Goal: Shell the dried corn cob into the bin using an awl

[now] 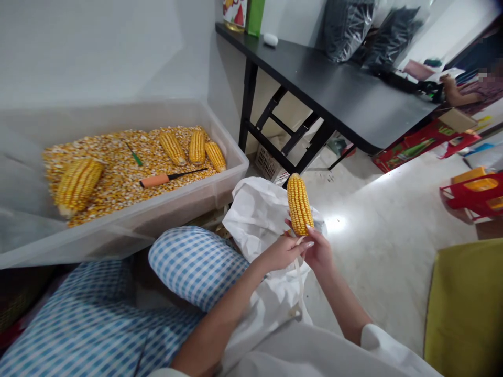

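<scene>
A yellow corn cob (299,205), its kernels in full rows, stands nearly upright in front of me over a white cloth bag. My right hand (319,250) is wrapped round its lower end, thumb at the front. Closed at the base of the same cob is my left hand (286,251), fingers pinched at a pale bit there; exactly what they grip is partly hidden. The white cloth bag (261,201) lies under and behind both hands, near my knees in blue checked cloth (196,262).
Left stands a translucent plastic tub (231,162) of loose kernels (118,173), several cobs (80,183), an orange-handled screwdriver (155,180) and a green-handled tool (137,158). A black table (314,78) is ahead, a red crate (471,193) right. Another person's arm (459,94) shows far right.
</scene>
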Action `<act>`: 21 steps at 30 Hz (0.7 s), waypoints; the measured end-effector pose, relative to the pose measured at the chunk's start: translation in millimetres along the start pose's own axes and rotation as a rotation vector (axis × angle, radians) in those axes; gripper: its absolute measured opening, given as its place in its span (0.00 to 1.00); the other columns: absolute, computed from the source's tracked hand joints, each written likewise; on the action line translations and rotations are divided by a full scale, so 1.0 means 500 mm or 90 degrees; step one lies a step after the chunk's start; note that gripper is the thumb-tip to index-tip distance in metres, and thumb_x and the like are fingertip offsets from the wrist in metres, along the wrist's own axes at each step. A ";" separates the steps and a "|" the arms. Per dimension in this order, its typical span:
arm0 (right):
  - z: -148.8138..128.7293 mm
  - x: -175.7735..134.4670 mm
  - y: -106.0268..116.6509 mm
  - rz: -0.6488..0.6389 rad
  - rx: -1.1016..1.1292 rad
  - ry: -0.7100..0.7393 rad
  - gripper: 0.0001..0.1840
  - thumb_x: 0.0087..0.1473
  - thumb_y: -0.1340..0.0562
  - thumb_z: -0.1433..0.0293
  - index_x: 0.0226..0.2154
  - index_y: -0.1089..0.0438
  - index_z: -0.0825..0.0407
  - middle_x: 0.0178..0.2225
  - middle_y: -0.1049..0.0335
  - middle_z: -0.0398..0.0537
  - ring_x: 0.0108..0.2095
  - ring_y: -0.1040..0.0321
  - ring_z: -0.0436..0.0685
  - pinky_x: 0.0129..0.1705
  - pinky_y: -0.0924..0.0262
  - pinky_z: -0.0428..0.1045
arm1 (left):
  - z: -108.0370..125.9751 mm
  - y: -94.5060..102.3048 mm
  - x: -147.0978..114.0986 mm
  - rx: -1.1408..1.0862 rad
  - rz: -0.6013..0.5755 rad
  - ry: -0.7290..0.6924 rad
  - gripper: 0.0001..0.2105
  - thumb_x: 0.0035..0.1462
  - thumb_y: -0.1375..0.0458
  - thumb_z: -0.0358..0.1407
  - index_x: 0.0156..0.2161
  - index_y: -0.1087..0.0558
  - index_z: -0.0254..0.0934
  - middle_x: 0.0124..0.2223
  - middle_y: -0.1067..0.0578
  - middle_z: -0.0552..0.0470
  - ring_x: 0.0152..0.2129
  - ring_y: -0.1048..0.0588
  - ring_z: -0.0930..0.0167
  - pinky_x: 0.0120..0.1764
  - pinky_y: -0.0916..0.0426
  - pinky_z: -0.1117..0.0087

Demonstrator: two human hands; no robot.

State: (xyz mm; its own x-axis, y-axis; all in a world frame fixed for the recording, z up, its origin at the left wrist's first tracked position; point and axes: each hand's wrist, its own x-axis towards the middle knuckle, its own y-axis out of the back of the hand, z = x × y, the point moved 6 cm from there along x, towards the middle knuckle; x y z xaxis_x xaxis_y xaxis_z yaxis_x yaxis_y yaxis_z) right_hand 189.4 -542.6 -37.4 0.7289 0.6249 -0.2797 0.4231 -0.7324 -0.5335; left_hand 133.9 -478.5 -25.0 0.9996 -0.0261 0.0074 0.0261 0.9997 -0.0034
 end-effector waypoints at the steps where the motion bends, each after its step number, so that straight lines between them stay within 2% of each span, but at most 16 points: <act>1: -0.002 0.003 0.001 -0.008 0.006 0.000 0.21 0.45 0.39 0.64 0.45 0.35 0.48 0.44 0.30 0.48 0.46 0.34 0.60 0.44 0.36 0.59 | -0.003 0.000 0.000 -0.026 -0.012 0.014 0.21 0.58 0.56 0.50 0.29 0.31 0.35 0.22 0.34 0.54 0.19 0.36 0.74 0.24 0.41 0.74; 4: -0.011 0.015 0.002 -0.011 0.040 0.005 0.20 0.46 0.40 0.59 0.43 0.34 0.48 0.44 0.30 0.48 0.45 0.33 0.60 0.45 0.36 0.60 | -0.005 0.004 -0.001 -0.062 -0.006 0.013 0.23 0.60 0.60 0.49 0.22 0.38 0.36 0.19 0.40 0.55 0.17 0.40 0.76 0.24 0.42 0.74; 8: -0.022 0.035 0.004 0.031 0.099 0.003 0.19 0.49 0.41 0.55 0.40 0.33 0.49 0.38 0.29 0.46 0.41 0.31 0.58 0.44 0.35 0.59 | 0.007 0.010 -0.025 -0.008 0.065 -0.055 0.22 0.62 0.62 0.45 0.22 0.39 0.36 0.22 0.36 0.53 0.22 0.36 0.74 0.31 0.41 0.73; 12: -0.081 0.043 0.032 0.090 0.123 0.102 0.14 0.48 0.39 0.59 0.37 0.33 0.49 0.35 0.29 0.44 0.39 0.32 0.53 0.46 0.36 0.55 | 0.025 0.014 -0.080 0.136 0.093 -0.077 0.22 0.63 0.62 0.41 0.20 0.41 0.37 0.22 0.36 0.51 0.24 0.35 0.72 0.33 0.42 0.71; 14: -0.119 0.039 0.050 0.117 0.096 0.158 0.14 0.48 0.40 0.59 0.37 0.33 0.48 0.35 0.30 0.44 0.38 0.33 0.53 0.44 0.36 0.54 | 0.033 0.025 -0.090 0.184 0.111 -0.075 0.20 0.63 0.61 0.41 0.21 0.40 0.37 0.23 0.35 0.51 0.25 0.34 0.71 0.34 0.42 0.71; 16: -0.144 0.031 0.055 0.119 0.045 0.163 0.16 0.48 0.41 0.59 0.39 0.33 0.49 0.34 0.31 0.45 0.36 0.33 0.54 0.41 0.35 0.54 | 0.027 0.050 -0.073 0.172 0.186 -0.047 0.19 0.62 0.61 0.43 0.23 0.39 0.38 0.24 0.34 0.51 0.24 0.33 0.71 0.32 0.42 0.71; 18: -0.146 0.024 0.045 0.083 0.001 0.118 0.19 0.47 0.43 0.59 0.41 0.33 0.50 0.34 0.33 0.46 0.33 0.33 0.53 0.36 0.35 0.52 | 0.003 0.074 -0.034 0.126 0.291 -0.006 0.20 0.63 0.64 0.44 0.26 0.38 0.38 0.24 0.32 0.51 0.24 0.32 0.71 0.30 0.42 0.72; 20: -0.131 0.016 0.025 0.020 -0.018 0.060 0.23 0.46 0.45 0.58 0.43 0.34 0.51 0.31 0.34 0.46 0.28 0.36 0.51 0.29 0.36 0.49 | -0.034 0.077 0.016 0.148 0.319 0.044 0.21 0.62 0.65 0.46 0.29 0.36 0.38 0.25 0.31 0.50 0.24 0.31 0.70 0.30 0.41 0.72; 21: -0.120 0.012 0.015 -0.015 -0.021 0.031 0.24 0.46 0.47 0.58 0.44 0.35 0.52 0.29 0.35 0.45 0.24 0.38 0.50 0.26 0.37 0.47 | -0.052 0.070 0.040 0.208 0.295 0.065 0.19 0.61 0.62 0.47 0.31 0.35 0.37 0.25 0.31 0.49 0.25 0.30 0.69 0.30 0.41 0.71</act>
State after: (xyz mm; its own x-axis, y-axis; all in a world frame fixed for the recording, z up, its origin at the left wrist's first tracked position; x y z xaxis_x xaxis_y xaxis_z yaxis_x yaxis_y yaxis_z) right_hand 229.0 -560.4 4.8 0.7437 0.6284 -0.2281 0.4573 -0.7271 -0.5121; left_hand 155.1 -444.3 -50.8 0.9022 0.4310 -0.0178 -0.4023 0.8556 0.3257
